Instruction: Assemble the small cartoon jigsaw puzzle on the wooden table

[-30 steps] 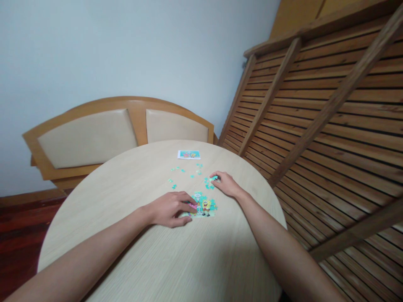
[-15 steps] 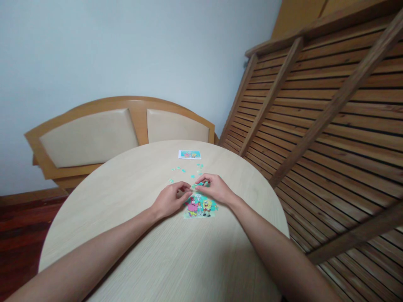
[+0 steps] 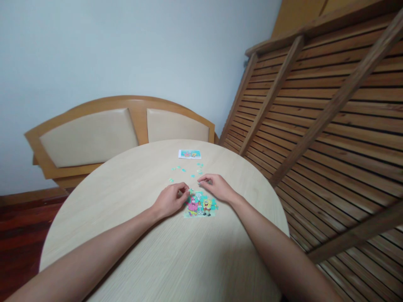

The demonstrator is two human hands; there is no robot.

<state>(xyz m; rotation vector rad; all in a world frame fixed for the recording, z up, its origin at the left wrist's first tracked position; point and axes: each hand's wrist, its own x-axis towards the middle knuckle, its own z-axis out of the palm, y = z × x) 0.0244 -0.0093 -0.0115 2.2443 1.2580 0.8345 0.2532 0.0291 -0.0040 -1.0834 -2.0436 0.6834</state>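
A partly built cartoon jigsaw puzzle (image 3: 201, 206) lies on the round light-wood table (image 3: 132, 197). My left hand (image 3: 170, 199) rests at the puzzle's upper left corner, fingers curled in a pinch on a small teal puzzle piece (image 3: 190, 191). My right hand (image 3: 217, 187) sits just behind the puzzle's top edge, fingers bent and pressed down on the table; whether anything lies under its fingertips is hidden. Several loose teal pieces (image 3: 182, 170) are scattered beyond both hands.
A small reference picture card (image 3: 189, 154) lies near the table's far edge. A padded wooden bench back (image 3: 94, 134) stands behind the table against a pale wall. A slatted wooden frame (image 3: 315, 109) leans along the right side. Dark red floor shows at the left.
My right hand came in from the loose pieces on the right to the puzzle's top edge. My left hand lifted off the puzzle face, moved to its upper left corner and pinched a piece.
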